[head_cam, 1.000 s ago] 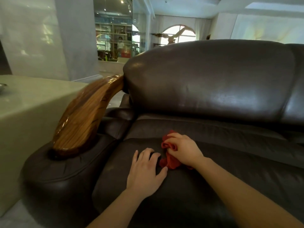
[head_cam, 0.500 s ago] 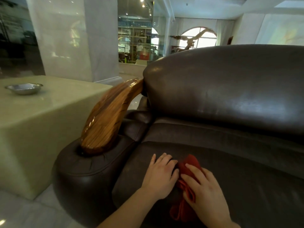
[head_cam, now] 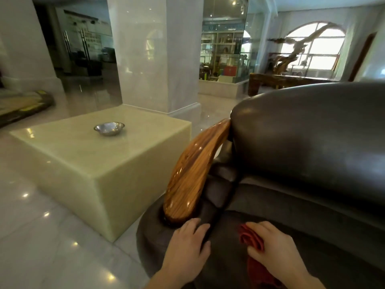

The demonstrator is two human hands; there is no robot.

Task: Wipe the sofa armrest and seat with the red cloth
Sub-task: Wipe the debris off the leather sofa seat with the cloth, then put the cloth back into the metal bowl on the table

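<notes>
A dark brown leather sofa fills the right side, its seat [head_cam: 312,236] below a rounded backrest [head_cam: 312,132]. The armrest has a padded leather front [head_cam: 152,236] topped by a glossy curved wooden piece [head_cam: 193,174]. My left hand [head_cam: 187,249] lies flat on the leather armrest just below the wood, fingers straight. My right hand [head_cam: 275,249] lies on the red cloth [head_cam: 253,243] on the seat's front left corner, thumb and fingers holding its bunched folds. Part of the cloth is hidden under my hand and wrist.
A pale green stone block table [head_cam: 100,163] stands close to the left of the armrest with a small metal bowl [head_cam: 109,128] on top. Glossy tiled floor [head_cam: 52,236] lies around it. A white marble column [head_cam: 156,53] rises behind.
My left hand moved from the seat onto the leather armrest. My right hand and the cloth stayed on the seat's front left. The view swung left, showing more floor and table.
</notes>
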